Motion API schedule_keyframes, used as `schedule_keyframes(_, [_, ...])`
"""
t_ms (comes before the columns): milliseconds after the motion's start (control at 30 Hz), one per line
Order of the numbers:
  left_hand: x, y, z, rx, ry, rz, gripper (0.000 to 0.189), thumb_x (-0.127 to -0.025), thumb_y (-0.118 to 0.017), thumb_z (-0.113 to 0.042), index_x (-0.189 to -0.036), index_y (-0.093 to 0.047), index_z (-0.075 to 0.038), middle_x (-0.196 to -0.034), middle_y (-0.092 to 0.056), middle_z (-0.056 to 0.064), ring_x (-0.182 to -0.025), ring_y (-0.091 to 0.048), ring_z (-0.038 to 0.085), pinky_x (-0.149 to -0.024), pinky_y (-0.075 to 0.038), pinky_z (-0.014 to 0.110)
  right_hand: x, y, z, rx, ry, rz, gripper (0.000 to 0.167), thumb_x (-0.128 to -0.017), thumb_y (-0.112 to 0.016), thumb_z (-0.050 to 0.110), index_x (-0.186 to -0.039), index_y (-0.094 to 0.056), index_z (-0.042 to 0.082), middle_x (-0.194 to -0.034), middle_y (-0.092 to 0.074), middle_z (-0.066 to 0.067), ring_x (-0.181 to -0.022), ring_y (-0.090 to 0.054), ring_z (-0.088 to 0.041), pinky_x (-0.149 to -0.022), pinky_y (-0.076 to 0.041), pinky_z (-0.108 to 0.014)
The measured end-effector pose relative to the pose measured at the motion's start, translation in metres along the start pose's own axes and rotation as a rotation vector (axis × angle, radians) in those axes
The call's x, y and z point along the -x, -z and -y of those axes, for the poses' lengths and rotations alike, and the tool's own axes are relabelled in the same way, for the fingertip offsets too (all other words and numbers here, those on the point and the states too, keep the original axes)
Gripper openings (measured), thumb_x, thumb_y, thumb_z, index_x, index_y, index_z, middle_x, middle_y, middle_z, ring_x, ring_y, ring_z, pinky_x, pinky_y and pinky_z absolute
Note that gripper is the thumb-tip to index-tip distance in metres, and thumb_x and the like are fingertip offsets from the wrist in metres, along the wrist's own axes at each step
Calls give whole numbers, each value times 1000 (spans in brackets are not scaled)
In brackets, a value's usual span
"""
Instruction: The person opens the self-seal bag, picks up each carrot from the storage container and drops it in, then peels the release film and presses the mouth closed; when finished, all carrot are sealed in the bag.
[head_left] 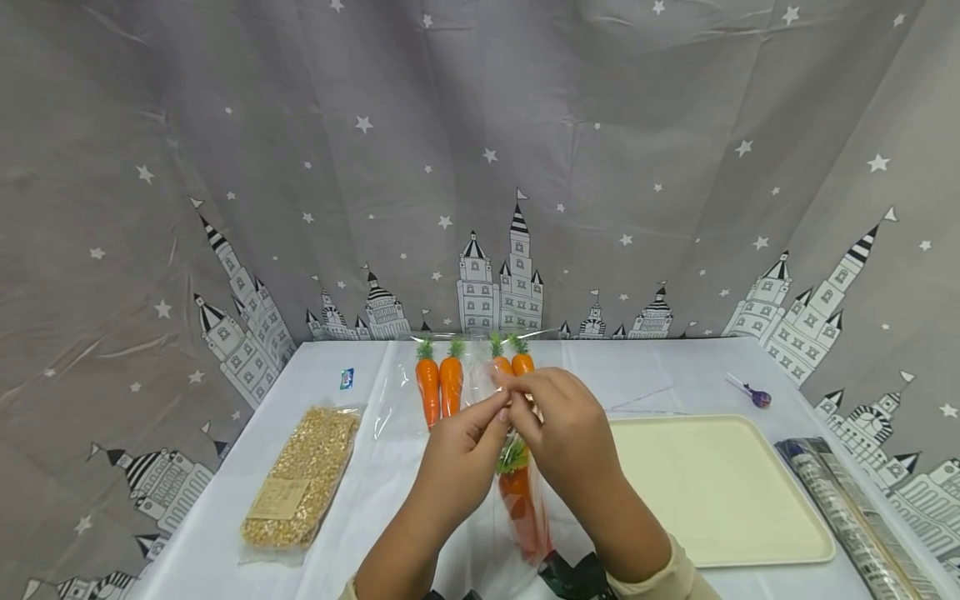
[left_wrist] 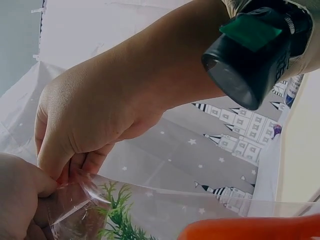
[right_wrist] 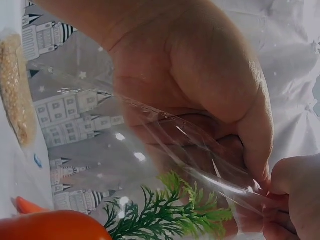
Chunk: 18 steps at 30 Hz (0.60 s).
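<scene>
In the head view my left hand (head_left: pixel 461 458) and right hand (head_left: pixel 566 429) meet over the middle of the table. The fingertips of both pinch the upper end of a clear plastic bag (right_wrist: pixel 205 175). Inside the bag shows an orange carrot (head_left: pixel 517 496), its green leafy top (right_wrist: pixel 170 210) just below the fingers. The left wrist view has the right hand across its middle and the left at its lower left edge. Beyond the hands lie two carrots (head_left: pixel 452 385) in clear plastic, and two more carrots (head_left: pixel 522 362) partly hidden by the right hand.
A bag of yellow corn kernels (head_left: pixel 303 467) lies on the left, with a small blue packet (head_left: pixel 347 378) behind it. To the right are a cream tray (head_left: pixel 720 492), a purple lollipop (head_left: pixel 759 398) and a long plastic-wrapped bundle (head_left: pixel 851 517). A grey curtain (head_left: pixel 600 167) hangs behind the table.
</scene>
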<state>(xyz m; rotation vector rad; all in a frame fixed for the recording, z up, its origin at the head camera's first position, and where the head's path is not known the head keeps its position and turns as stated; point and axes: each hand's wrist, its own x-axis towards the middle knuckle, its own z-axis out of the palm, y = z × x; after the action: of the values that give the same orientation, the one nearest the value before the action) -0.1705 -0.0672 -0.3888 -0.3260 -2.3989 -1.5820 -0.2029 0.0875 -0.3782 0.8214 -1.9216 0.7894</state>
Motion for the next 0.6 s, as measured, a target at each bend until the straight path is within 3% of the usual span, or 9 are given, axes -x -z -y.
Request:
schedule_keyframes(167, [1, 0, -1, 9, -18, -2, 37, -107, -61, -25, -143, -65, -15, -138, -68, -5, -126, -66, 9, -99, -57, 32, 0, 2, 0, -37, -49, 5, 9, -91, -73, 3, -100, -77, 2, -96, -76, -7, -91, -71, -21, -84, -63, -36])
schedule_keyframes(367, [2, 0, -2, -3, -16, -3, 36, -108, -60, -27, -142, -66, -17, -137, -69, -5, -125, -67, 11, -97, -58, 32, 1, 2, -2, -107, -138, 15, 8, -92, -73, 3, -99, -76, 6, -97, -74, -4, -89, -71, -14, -82, -63, -29])
schedule_keyframes(600, [3, 0, -4, 8, -26, 3, 36, -109, -58, -25, -143, -65, -19, -134, -71, -5, -116, -72, 11, -91, -60, 29, 0, 3, -2, -187, -217, -3, 7, -91, -72, 2, -93, -75, 8, -94, -73, 0, -85, -67, -10, -75, -61, -26])
